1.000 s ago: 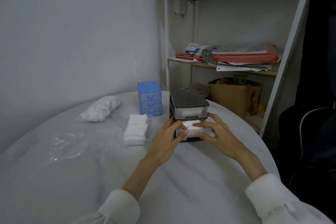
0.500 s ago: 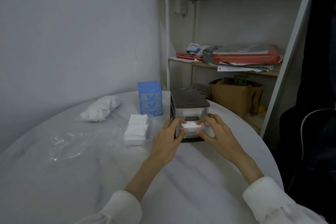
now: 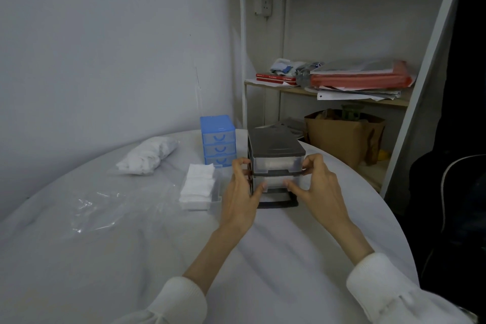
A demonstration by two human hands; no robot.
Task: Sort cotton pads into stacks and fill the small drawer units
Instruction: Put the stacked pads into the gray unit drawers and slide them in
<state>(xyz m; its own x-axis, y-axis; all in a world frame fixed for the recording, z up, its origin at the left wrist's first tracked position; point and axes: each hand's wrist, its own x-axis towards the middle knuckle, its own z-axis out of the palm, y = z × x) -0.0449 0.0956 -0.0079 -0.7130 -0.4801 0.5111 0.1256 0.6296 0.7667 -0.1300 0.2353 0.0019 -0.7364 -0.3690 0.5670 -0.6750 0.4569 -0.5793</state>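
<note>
Both hands frame the grey drawer unit (image 3: 274, 163) standing on the white-covered worktop (image 3: 131, 244). The left hand (image 3: 240, 198) curls its fingers (image 3: 238, 166) around the unit's left side, thumb pressed against the front of the middle drawer (image 3: 276, 181). The right hand (image 3: 319, 189) grips the right side the same way, fingers bent over the edge. Just left of the unit lies a stack of cotton pads (image 3: 198, 185), with a blue drawer unit (image 3: 217, 143) behind it and a bag of cotton pads (image 3: 147, 155) farther left.
</note>
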